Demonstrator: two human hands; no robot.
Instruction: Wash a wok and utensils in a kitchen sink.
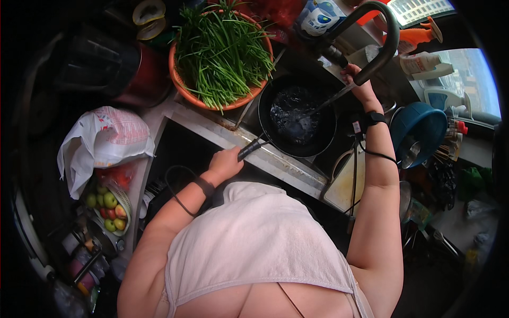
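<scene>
My left hand [226, 163] is closed around the black handle [251, 150] of a dark wok [265, 131]. Water collects in the wok, its surface rippling and bubbling. A stream of water [332, 98] falls into it from the curved spout of a metal faucet [391, 35]. At the faucet's base, my right hand [360, 88] has its fingers on the faucet handle [338, 56]; the spout hides part of that hand. An orange plastic colander [175, 79] heaped with long green chives [226, 55] stands left of the wok.
On the left are a white plastic bag [115, 139], a basket of apples [126, 204] and a dark red appliance [145, 75]. To the right, a blue basin [421, 119] stands near a cutting board [346, 185]. A metal counter edge [286, 169] runs before me. Bottles [421, 63] line the window side.
</scene>
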